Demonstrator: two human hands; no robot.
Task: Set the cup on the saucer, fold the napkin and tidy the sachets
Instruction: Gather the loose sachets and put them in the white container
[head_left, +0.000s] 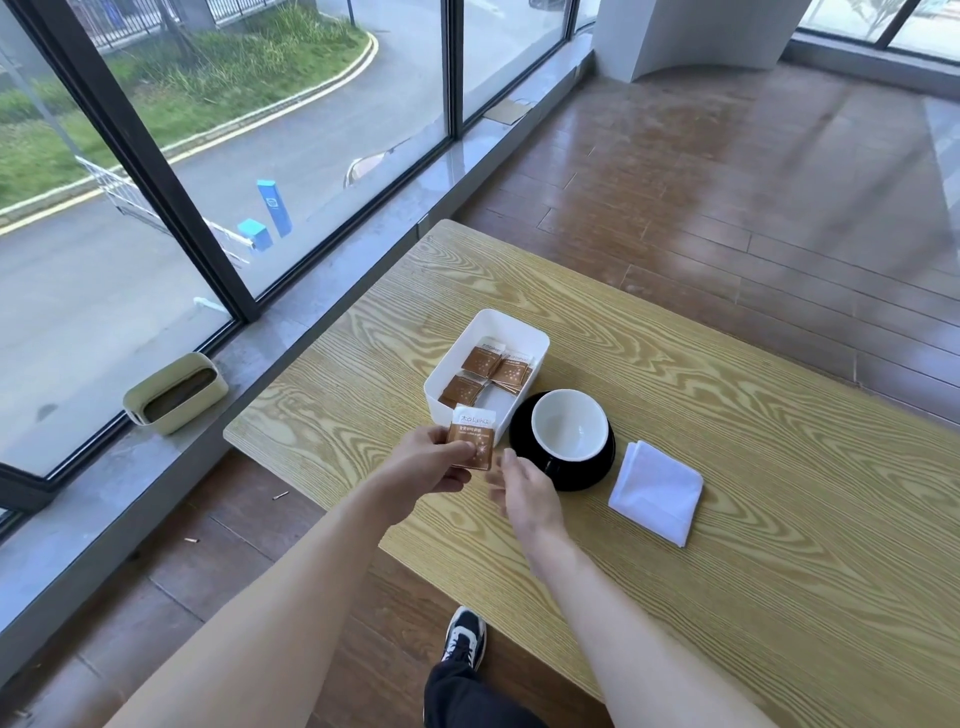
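The left hand (434, 460) pinches one brown sachet (474, 439) by its lower edge, just at the near wall of the white box (537, 347); the right hand (524, 491) hovers beside it, fingers loose, holding nothing; to do this well, I'd say lift the sachet over the rim and lay it flat with the rest; counting now: one cup (569, 426) already on one black saucer (522, 434), one folded napkin (657, 491) to its right, about four sachets lying in the box, though some overlap and I cannot be sure
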